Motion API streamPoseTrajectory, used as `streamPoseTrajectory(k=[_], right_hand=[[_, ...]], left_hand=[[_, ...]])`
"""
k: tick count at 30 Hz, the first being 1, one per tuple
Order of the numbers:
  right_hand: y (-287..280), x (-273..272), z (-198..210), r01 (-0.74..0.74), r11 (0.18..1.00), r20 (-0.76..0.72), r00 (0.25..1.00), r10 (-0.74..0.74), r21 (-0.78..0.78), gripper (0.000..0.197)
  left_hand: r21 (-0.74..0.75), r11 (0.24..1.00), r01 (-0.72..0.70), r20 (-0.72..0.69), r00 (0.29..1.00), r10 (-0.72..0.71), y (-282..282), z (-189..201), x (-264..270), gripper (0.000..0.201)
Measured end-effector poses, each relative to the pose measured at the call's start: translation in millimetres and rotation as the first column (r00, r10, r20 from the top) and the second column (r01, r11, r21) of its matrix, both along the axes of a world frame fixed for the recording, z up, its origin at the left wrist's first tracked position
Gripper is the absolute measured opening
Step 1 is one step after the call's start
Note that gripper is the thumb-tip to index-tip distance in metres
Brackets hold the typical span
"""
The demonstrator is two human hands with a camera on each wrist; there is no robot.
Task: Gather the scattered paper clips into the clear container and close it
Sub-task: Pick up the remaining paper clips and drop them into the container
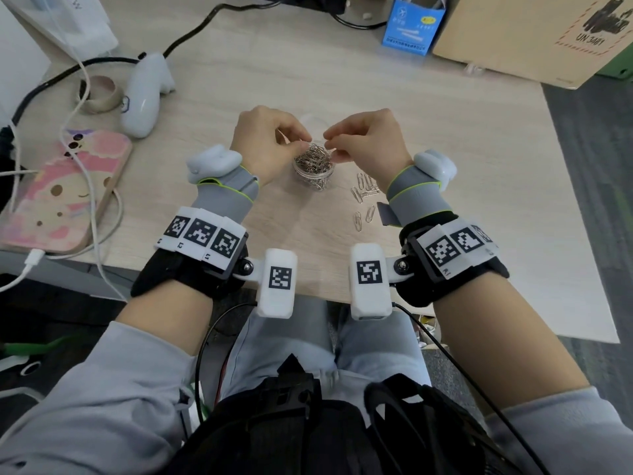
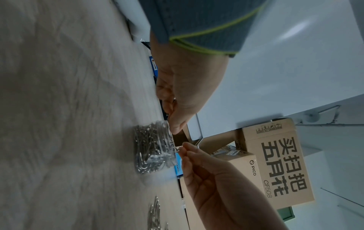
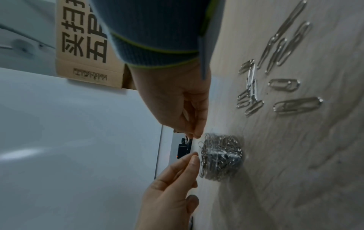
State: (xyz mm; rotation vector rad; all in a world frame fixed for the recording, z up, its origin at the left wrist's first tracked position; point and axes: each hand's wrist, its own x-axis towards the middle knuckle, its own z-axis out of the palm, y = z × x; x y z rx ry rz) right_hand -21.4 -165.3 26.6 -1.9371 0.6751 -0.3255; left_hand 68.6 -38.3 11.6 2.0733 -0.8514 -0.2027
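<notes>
In the head view, the clear container [image 1: 314, 168] stands open on the wooden desk [image 1: 445, 138], directly beneath and between both hands, heaped with silver clips. The left hand [image 1: 265, 144] and right hand [image 1: 366, 140] meet above its mouth, each with fingertips drawn together in a narrow pinch; whether a clip sits between them cannot be told here. Loose paper clips [image 1: 364, 197] lie just below the right wrist, on the near side of the container.

In the left wrist view, the container [image 2: 153, 147] sits just under the left hand [image 2: 181, 87], whose thumb and fingers close to a tight point at its rim. The right hand [image 2: 212, 183] faces it, fingers curled and pinched, something small and dark at their tips.

In the right wrist view, the container [image 3: 221, 157] stands just past the right hand [image 3: 183, 105], fingertips pinched together near the clip heap. The left hand [image 3: 169, 194] reaches in opposite, thumb and forefinger nearly touching. The scattered paper clips [image 3: 275, 80] lie beside the right wrist.
</notes>
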Motion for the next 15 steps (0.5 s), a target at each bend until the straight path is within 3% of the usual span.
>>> streamPoseTrajectory(k=[5, 10, 15], right_hand=[[3, -3, -8, 0.04, 0.998, -0.001, 0.999, -0.04, -0.046, 0.007], [4, -4, -12, 0.042, 0.996, -0.012, 0.999, -0.043, -0.084, 0.026], [-11, -17, -15, 0.139, 0.987, 0.035, 0.99, -0.137, -0.076, 0.022]], left_hand=[[0.083, 0.996, -0.016, 0.046, 0.999, 0.012, -1, -5, -1, 0.013], [0.066, 0.998, -0.006, 0.039, 0.999, 0.003, 1, -4, 0, 0.013], [0.011, 1.0, -0.012, 0.014, 1.0, 0.012, 0, 1, -7, 0.013]])
